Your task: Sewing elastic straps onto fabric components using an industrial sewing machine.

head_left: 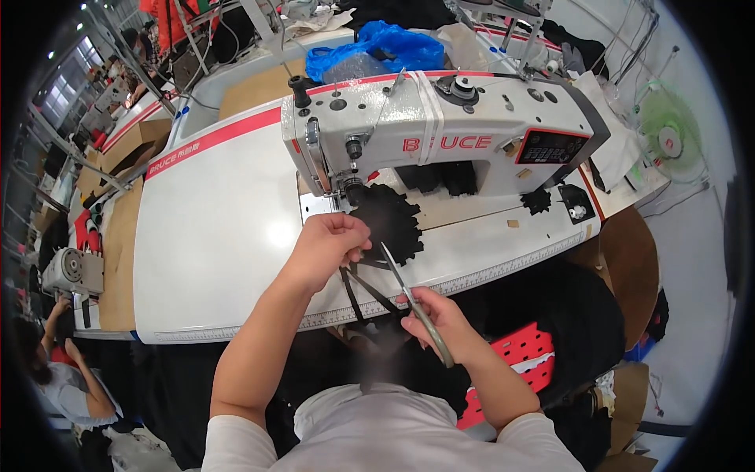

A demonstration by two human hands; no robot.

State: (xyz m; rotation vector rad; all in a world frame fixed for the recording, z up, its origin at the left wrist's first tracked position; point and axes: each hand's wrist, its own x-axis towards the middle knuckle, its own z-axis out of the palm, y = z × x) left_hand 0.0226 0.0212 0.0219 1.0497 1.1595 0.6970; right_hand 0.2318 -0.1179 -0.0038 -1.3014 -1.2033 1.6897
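My left hand [334, 242] is closed in a pinch just in front of the sewing machine's needle area. What its fingertips hold is too small to make out. Beside them lies a dark, ragged-edged piece of black fabric [389, 224], partly under the presser foot [344, 197]. Narrow dark strips [351, 295] hang below that hand over the table's front edge. In my right hand [439, 318] is a pair of scissors [413, 299] with silver blades and an olive handle. Their tips point up toward the fabric, close to my left fingers.
The white sewing machine [448, 118] spans the back of the white table [212, 236]. A small black scrap [535, 201] lies at its right. Behind sits a blue plastic bag [377, 51]; a green fan [668, 134] stands far right. Another person [71, 377] works at lower left.
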